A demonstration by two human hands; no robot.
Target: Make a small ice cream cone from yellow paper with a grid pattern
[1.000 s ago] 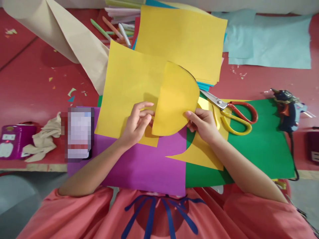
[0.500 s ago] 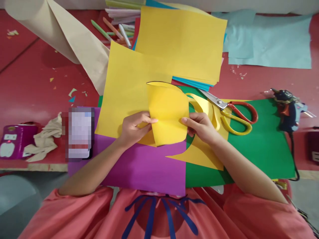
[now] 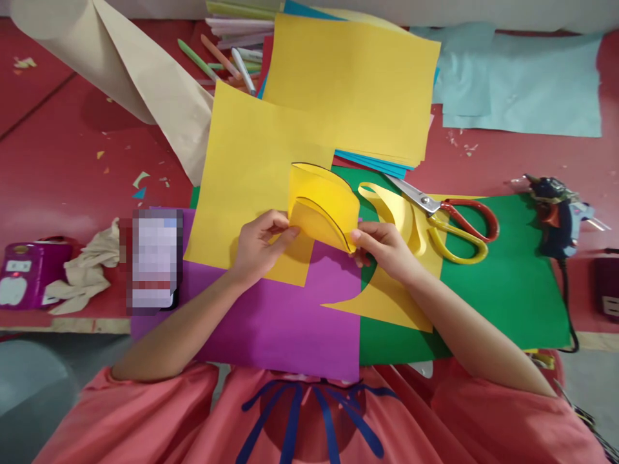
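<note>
Head view: the left hand (image 3: 258, 248) and right hand (image 3: 384, 248) each pinch one side of a yellow paper cutout (image 3: 323, 206), bending it into a loop between them so its pencilled edges come together. Under the hands lie a purple sheet (image 3: 280, 322) and a green sheet (image 3: 503, 283); scissors (image 3: 447, 216) rest just beyond the right hand, within easy reach

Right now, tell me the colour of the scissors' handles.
The scissors have one red handle and one yellow; head view shows it best.
</note>
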